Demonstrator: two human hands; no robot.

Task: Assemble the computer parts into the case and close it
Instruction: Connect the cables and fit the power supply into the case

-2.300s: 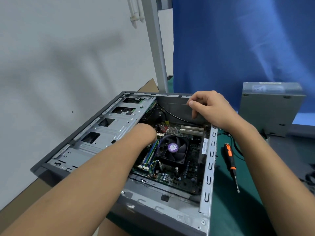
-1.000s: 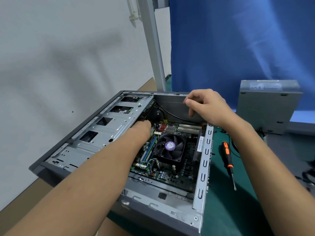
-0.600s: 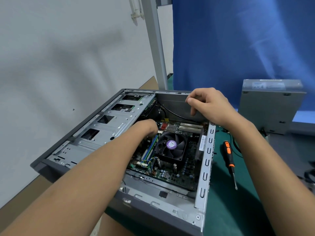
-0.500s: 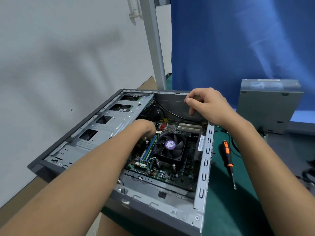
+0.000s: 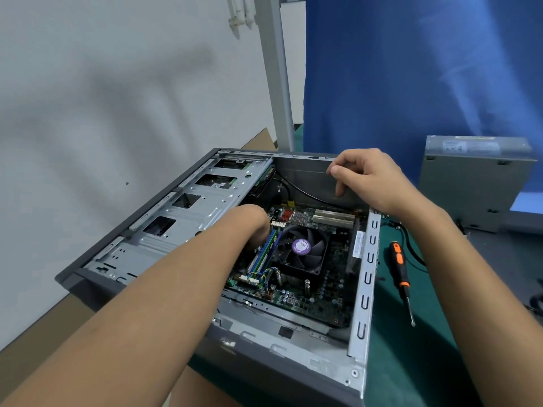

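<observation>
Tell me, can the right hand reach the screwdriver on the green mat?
Probably yes: the screwdriver lies uncovered beside the case, and the right hand only grips the case's far wall.

Light is coming across even and fairly bright, diffuse, no hard source showing. Broad soft shadows are smearing over the pale grey wall (image 5: 102, 113). The blue fabric backdrop (image 5: 411, 83) is showing paler streaks along its folds. The bare steel rim of the open grey metal computer case (image 5: 368, 274) is catching a mild sheen, nothing blown out, and its interior is sitting darker. The green table mat (image 5: 390, 348) is going dark beneath the right forearm (image 5: 484, 304). The wide lens is tilting the grey upright post (image 5: 276, 83) and stretching the edges. Everything is looking slightly soft.
</observation>
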